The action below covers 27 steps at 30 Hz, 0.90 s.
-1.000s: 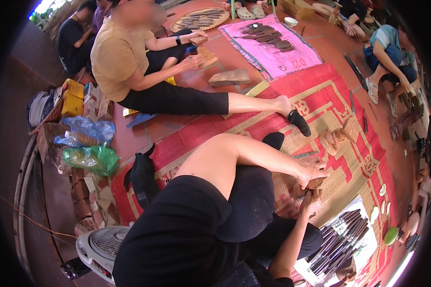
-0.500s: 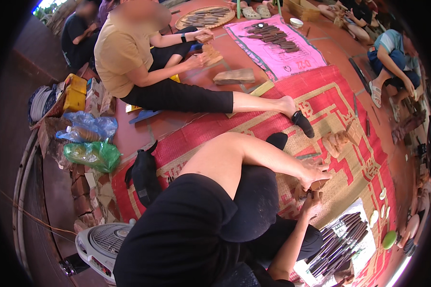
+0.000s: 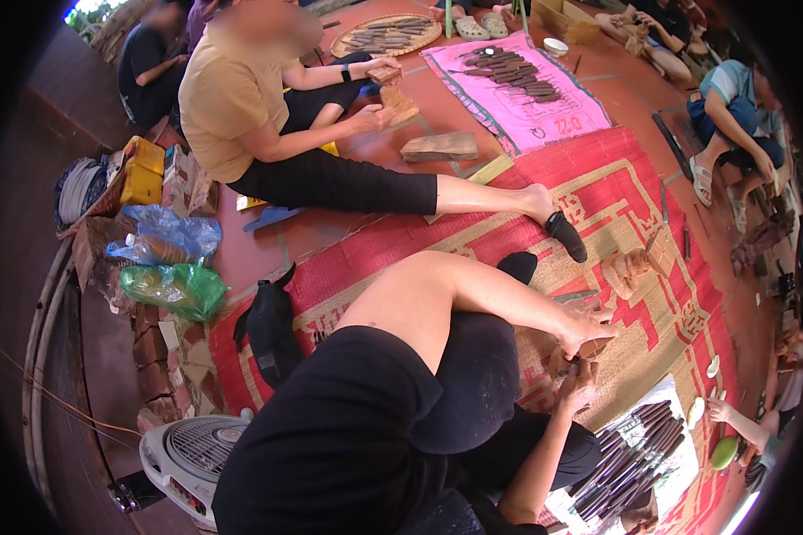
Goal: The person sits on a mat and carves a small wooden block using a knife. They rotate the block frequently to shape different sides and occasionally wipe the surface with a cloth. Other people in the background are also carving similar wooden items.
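Beside my bent knee, my left hand (image 3: 585,325) presses its fingers over a small brown wooden piece (image 3: 600,343) on the patterned mat (image 3: 633,379). Close below it, my right hand (image 3: 580,383) is closed around a dark, slim tool (image 3: 576,359), held against the wood. Its tip is hidden between the hands. A carved light-brown wooden piece (image 3: 626,269) lies farther off on the mat, with a flat grey strip (image 3: 575,295) nearer my left wrist. Several dark-handled tools (image 3: 629,455) lie in a bundle on a white sheet just right of my right forearm.
Across from me a person (image 3: 232,98) holds wooden pieces, one leg stretched onto the mat. More tools lie on a pink cloth (image 3: 544,125) and a round woven tray (image 3: 419,34). A fan (image 3: 187,446), a black bag (image 3: 272,325) and plastic bags (image 3: 174,290) lie left. A green fruit (image 3: 724,452) lies right.
Another person's hand has come in from the right edge, by the pale pieces on the mat. My right hand has shifted slightly at the wood; my left hand stays in place.
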{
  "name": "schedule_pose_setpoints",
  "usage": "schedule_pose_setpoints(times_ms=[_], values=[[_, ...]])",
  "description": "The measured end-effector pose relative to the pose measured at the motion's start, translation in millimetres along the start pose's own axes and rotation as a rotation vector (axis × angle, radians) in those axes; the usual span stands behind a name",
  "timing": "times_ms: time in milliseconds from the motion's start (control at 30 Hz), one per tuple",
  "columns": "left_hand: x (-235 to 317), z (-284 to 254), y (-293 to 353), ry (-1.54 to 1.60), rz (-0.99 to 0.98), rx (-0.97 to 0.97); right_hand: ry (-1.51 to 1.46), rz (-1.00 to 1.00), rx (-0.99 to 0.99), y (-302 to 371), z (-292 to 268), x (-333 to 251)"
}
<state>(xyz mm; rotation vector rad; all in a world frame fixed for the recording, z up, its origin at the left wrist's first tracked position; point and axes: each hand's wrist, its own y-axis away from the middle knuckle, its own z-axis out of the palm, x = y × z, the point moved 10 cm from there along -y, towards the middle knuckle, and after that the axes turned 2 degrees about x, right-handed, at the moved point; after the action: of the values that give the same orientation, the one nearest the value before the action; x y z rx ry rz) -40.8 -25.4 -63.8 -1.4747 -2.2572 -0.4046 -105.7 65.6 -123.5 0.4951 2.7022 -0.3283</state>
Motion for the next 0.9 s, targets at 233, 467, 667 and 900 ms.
schedule_pose_setpoints(times_ms=[233,467,667,900], values=[[-1.7,3.4,-3.0,0.012,0.001,0.017,-0.233,-0.06,0.001,21.8,-16.6,-9.7],[3.2,-3.2,-0.2,0.003,-0.025,-0.023,-0.104,0.012,0.093,-4.1,-8.9,3.4],[-3.9,-0.7,2.3,0.014,-0.047,0.012,-0.24,0.07,0.002,20.3,-17.4,1.6],[1.6,2.5,-4.4,0.0,-0.011,-0.035,-0.088,0.0,0.092,0.1,-10.4,-3.0]])
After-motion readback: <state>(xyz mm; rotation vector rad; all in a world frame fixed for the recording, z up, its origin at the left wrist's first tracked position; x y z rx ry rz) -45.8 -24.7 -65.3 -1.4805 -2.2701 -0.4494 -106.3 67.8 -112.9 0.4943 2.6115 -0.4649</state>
